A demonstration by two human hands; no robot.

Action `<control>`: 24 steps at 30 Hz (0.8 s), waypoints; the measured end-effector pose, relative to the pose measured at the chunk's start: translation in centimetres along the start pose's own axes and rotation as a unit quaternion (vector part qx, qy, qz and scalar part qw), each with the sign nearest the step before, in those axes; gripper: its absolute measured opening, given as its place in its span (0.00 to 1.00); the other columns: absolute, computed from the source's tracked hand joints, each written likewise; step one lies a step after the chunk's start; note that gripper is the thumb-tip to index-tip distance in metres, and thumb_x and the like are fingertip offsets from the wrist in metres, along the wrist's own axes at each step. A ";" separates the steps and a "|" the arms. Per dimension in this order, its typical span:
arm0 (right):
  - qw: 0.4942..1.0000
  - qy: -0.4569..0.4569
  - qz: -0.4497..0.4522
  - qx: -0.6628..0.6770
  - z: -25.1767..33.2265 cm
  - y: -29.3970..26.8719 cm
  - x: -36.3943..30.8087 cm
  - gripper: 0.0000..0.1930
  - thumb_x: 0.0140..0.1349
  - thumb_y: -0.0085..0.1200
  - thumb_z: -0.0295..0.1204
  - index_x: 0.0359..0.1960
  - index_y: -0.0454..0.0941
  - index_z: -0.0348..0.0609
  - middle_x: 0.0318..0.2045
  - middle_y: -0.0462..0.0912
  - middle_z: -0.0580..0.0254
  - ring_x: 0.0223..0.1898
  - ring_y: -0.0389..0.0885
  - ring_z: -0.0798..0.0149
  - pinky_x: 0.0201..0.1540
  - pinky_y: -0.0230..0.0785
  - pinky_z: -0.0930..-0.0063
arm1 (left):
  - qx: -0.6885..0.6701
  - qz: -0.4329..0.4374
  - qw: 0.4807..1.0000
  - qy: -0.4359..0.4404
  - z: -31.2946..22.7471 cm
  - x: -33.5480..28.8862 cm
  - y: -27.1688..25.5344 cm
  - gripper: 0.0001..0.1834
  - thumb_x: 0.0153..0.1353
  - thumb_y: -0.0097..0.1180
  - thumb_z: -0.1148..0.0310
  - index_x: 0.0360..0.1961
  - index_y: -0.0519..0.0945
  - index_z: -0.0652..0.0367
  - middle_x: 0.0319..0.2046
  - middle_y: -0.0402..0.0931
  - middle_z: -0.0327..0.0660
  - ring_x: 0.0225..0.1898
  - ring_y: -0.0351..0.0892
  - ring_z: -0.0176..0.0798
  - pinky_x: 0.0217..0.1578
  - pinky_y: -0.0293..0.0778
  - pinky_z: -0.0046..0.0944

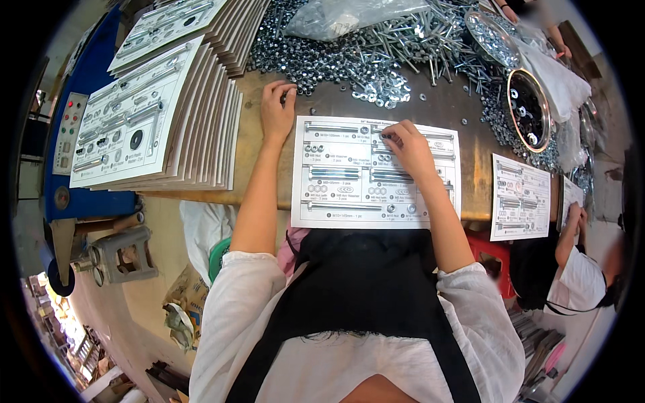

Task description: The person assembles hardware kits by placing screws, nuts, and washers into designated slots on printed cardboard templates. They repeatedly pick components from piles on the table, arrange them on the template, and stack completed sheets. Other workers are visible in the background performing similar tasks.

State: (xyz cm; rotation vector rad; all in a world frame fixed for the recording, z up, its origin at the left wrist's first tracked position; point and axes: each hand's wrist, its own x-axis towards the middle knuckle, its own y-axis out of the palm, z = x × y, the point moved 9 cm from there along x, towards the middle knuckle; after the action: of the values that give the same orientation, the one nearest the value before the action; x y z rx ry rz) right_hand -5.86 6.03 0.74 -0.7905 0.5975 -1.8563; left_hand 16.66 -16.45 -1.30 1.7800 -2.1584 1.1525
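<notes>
A white printed card [334, 163] lies on the table in front of me, with bolts, nuts and washers set over its outlines. My right hand [411, 151] is over the card's upper right part, fingertips pinched together; whatever they hold is too small to make out. Beyond the card's upper left corner, my left hand [277, 111] rests on the table at the edge of a heap of metal nuts [285, 57]. Its fingers are curled in, and what is in them is hidden.
Stacks of filled cards [127, 124] stand at the left. Loose bolts [430, 37], washers [390, 91] and a clear plastic bag [349, 17] spread across the back. A round metal bowl [529, 111] holds dark pieces. At right, a co-worker's hands [576, 218] work by another card [521, 198].
</notes>
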 end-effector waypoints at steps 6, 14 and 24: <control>0.996 0.027 -0.056 0.069 2.6 -0.2 2.1 0.06 0.60 0.60 0.24 0.39 0.82 0.43 0.36 0.80 0.58 0.33 0.82 0.56 0.39 0.76 0.67 | -0.011 -0.055 0.998 -0.017 2.3 0.4 -1.7 0.12 0.68 0.52 0.62 0.39 0.84 0.57 0.43 0.79 0.46 0.50 0.76 0.49 0.49 0.71 0.45; 0.999 0.009 0.019 0.027 6.4 10.9 10.8 0.08 0.54 0.64 0.31 0.34 0.86 0.45 0.33 0.84 0.52 0.39 0.83 0.48 0.44 0.75 0.57 | 0.182 0.000 0.978 -0.102 -0.6 -1.0 -1.5 0.11 0.61 0.63 0.61 0.32 0.83 0.59 0.33 0.81 0.45 0.33 0.81 0.48 0.34 0.73 0.46; 0.999 0.023 -0.017 0.029 2.9 8.6 10.3 0.07 0.53 0.63 0.26 0.34 0.82 0.43 0.34 0.84 0.52 0.38 0.83 0.48 0.43 0.75 0.57 | 0.155 0.047 0.981 -0.111 0.8 -2.7 -3.0 0.07 0.56 0.66 0.65 0.33 0.83 0.54 0.33 0.77 0.41 0.40 0.77 0.46 0.40 0.73 0.45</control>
State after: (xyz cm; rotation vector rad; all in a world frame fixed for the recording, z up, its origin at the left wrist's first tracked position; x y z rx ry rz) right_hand -1.59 -6.93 -0.72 -0.7252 0.5606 -1.9198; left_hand 20.41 -14.86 -1.85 2.0390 -2.3113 1.4460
